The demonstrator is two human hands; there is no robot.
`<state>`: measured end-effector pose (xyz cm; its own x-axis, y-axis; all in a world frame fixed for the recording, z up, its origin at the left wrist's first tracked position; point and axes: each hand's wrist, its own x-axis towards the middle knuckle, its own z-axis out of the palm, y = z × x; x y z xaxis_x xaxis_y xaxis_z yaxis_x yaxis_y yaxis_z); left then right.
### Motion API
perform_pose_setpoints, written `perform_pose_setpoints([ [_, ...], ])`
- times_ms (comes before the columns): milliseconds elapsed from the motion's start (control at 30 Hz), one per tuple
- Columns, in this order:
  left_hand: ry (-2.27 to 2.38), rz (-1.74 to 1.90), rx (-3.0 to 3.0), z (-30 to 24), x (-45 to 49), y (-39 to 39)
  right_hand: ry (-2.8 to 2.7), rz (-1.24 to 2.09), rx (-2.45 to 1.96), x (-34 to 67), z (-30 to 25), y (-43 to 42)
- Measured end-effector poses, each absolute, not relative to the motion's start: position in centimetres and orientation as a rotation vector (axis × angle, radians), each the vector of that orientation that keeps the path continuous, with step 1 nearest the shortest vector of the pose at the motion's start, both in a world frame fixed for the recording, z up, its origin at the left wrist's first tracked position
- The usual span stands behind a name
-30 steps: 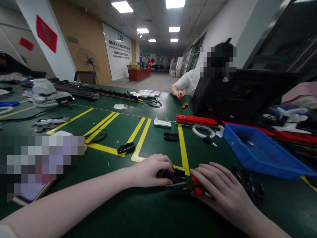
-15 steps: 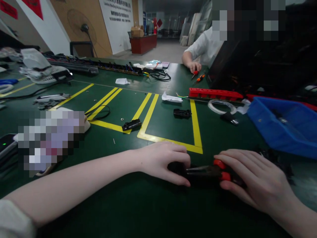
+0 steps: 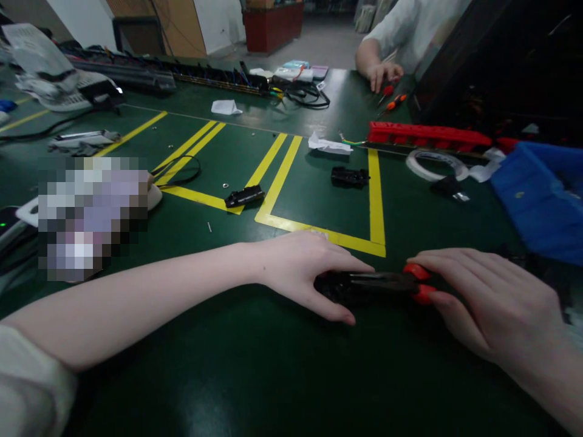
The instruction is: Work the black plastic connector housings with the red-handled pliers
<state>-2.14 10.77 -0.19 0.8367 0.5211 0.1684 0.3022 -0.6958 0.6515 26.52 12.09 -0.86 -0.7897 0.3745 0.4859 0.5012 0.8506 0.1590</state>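
My right hand point(image 3: 496, 303) is closed round the red handles of a pair of pliers point(image 3: 403, 281). The dark jaws point left, towards my left hand point(image 3: 305, 267). Between the thumb and fingers of that hand sits a small black plastic part point(image 3: 334, 290), held low over the table. The jaw tips overlap the part; whether they grip it I cannot tell. Farther back lie two similar black parts, one black piece point(image 3: 245, 196) on the yellow tape corner and another black piece point(image 3: 350, 176) inside the taped box.
A blue bin point(image 3: 537, 200) stands at the right, near a white tape roll point(image 3: 436, 165) and a red strip point(image 3: 428, 137). At left is a blurred-out device point(image 3: 98, 218) with a cable. Across the table, a co-worker's hand point(image 3: 382, 74) is beside orange-handled tools.
The view has tilted down, so the things on the table appear higher. My left fingers have straightened somewhat along the pliers' jaws. The pliers remain in my right hand.
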Motion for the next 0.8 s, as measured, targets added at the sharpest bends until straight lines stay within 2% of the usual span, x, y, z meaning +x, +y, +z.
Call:
perform_pose_setpoints([
  [800, 0.595, 0.458, 2.448, -0.29, -2.20, 10.70, -2.614, -0.357, -0.512, 26.06, -0.60, 12.04],
])
